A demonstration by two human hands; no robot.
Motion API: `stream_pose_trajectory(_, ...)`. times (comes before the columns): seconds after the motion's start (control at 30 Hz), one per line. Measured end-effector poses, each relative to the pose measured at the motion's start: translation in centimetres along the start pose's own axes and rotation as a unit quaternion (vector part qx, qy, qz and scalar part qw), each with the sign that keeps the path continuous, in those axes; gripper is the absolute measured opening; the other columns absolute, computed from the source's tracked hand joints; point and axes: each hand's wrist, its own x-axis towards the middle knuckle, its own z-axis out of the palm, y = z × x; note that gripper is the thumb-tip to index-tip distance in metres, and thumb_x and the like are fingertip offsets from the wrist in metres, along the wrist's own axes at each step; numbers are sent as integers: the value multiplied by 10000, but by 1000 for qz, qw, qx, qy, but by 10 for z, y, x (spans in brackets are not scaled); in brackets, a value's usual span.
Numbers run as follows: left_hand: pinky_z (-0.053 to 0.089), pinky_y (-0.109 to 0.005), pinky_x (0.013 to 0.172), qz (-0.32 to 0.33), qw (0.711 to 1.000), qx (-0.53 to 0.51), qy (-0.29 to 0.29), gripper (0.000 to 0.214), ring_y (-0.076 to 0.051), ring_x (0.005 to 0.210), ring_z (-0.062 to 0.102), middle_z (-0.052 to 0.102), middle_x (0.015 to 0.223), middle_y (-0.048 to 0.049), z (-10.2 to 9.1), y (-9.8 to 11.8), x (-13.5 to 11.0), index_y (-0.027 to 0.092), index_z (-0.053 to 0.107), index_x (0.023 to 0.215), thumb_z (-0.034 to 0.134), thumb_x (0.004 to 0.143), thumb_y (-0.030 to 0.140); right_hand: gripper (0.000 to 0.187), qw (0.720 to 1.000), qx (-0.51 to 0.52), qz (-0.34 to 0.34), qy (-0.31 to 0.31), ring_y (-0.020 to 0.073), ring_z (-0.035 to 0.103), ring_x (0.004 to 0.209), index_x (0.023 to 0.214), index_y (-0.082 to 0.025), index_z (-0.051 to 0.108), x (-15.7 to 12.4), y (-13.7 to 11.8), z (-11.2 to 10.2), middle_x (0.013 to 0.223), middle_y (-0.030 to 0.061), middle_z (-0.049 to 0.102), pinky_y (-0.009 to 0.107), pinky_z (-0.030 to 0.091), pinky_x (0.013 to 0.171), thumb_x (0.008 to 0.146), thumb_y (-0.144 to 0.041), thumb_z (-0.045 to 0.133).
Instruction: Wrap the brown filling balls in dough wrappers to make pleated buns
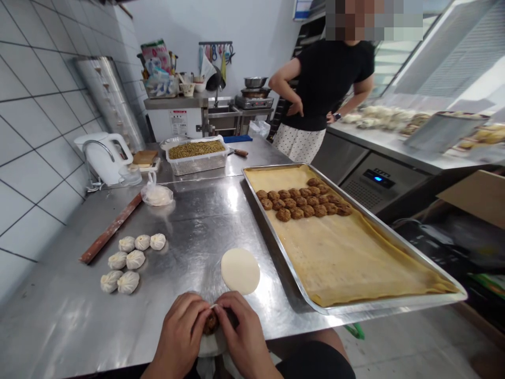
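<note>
At the table's front edge, my left hand (182, 327) and my right hand (241, 331) meet over a filled dough wrapper (211, 346). Fingers of both hands pinch its far edge together, and a brown filling ball (210, 323) shows between them. Part of the wrapper is hidden under my hands. Just beyond lies a flat round dough wrapper (240, 270). To the left, several pleated buns (128, 282) sit in a small cluster on the steel table (189, 231). A large tray (355, 258) on the right carries rows of brown filling balls (296, 212).
A rolling pin (112, 229) and a tied plastic bag (157, 193) lie at the left. Behind stand a white kettle (103, 158) and a tub of greenish filling (197, 158). A person in a black shirt (329, 84) stands beyond the tray, near a counter (418, 152).
</note>
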Motion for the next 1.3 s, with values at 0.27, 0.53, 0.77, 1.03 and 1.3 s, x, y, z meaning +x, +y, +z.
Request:
stream_pose_trajectory(0.27, 577, -262, 835, -10, 999, -26, -27, 234, -144, 936, 681, 708, 1012, -13, -4, -1, 1, 299, 686, 1216, 542, 1052, 215, 245, 998, 42, -32, -37, 208, 681, 1006, 1103, -238, 715, -6, -3, 3, 1101, 84, 698, 323, 540, 911, 1079, -280, 474)
stream_pose_trajectory(0.53, 582, -276, 842, -3, 999, 6, -41, 290, -154, 938, 687, 708, 1032, -34, -7, 1, 0, 267, 620, 1325, 519, 1057, 223, 242, 999, 38, 8, 6, 193, 690, 890, 956, -233, 720, -6, 1, 8, 959, 49, 714, 296, 543, 823, 1068, -317, 523)
stream_pose_trajectory(0.77, 565, -319, 781, 35, 999, 33, -11, 229, -180, 857, 659, 683, 918, -51, -7, 8, 1, 222, 682, 1028, 460, 1057, 179, 194, 999, 25, 18, 41, 204, 709, 903, 902, -226, 733, -10, 5, 8, 942, 52, 736, 295, 552, 828, 1027, -317, 615)
stream_pose_trajectory(1.03, 566, -288, 775, 32, 998, 34, -49, 220, -161, 859, 659, 679, 948, -39, -11, 6, 0, 240, 665, 1164, 486, 1055, 173, 215, 998, 22, -57, -1, 232, 715, 1043, 1099, -240, 734, -14, 4, 8, 1137, 107, 735, 342, 582, 930, 1053, -262, 525)
stream_pose_trajectory(1.3, 571, -282, 796, 52, 996, 57, -40, 317, -162, 900, 663, 681, 1002, -53, -10, 8, -3, 219, 590, 1351, 485, 1056, 166, 229, 999, 29, -12, 15, 224, 725, 952, 996, -231, 754, -11, 1, 9, 1033, 94, 753, 335, 594, 867, 1054, -303, 544)
